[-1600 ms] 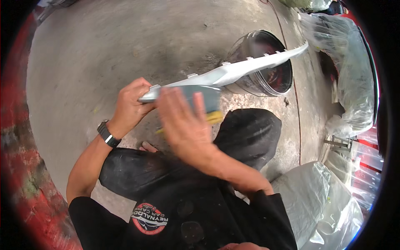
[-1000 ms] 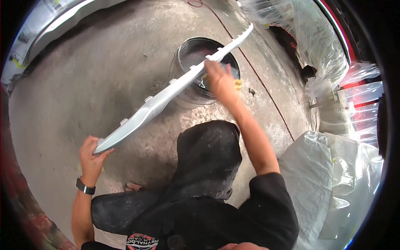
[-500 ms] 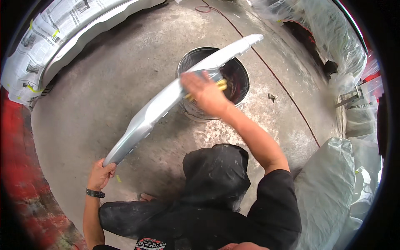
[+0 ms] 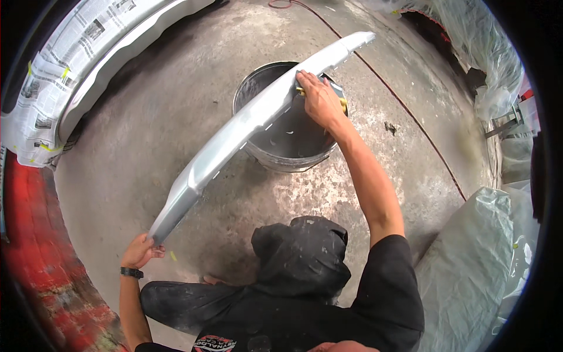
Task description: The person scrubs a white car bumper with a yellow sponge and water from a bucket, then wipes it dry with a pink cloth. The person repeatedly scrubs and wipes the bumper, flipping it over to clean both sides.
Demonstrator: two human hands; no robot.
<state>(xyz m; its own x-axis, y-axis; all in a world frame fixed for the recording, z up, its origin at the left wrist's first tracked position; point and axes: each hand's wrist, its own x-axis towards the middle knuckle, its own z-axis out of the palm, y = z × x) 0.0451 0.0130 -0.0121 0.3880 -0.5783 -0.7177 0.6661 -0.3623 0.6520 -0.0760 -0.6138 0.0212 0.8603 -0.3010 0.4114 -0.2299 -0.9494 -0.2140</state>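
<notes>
A long, curved silver car trim piece [image 4: 234,132] with small clips along its edge slants across the view. My left hand [image 4: 141,251], wearing a black wristband, closes on its near lower end, with the thumb and fingers pinching the tip. Toward the far end, my right hand [image 4: 322,104] presses a yellow and dark grey pad [image 4: 336,89] against the trim's surface. My fingers cover much of the pad. Beneath the trim stands an open round bucket [image 4: 280,159], its inside dark and partly hidden by the trim and my right hand.
Newspaper-masked bodywork [image 4: 76,67] curves along the upper left. A red, paint-worn edge [image 4: 44,223] runs down the left. Plastic sheeting [image 4: 469,252] covers things on the right. A thin dark red hose [image 4: 404,105] crosses the stained concrete floor [image 4: 117,158].
My right hand and the pad have slid along the trim toward its far end, up and to the right. The trim's far end sits slightly higher; my left hand keeps its grip.
</notes>
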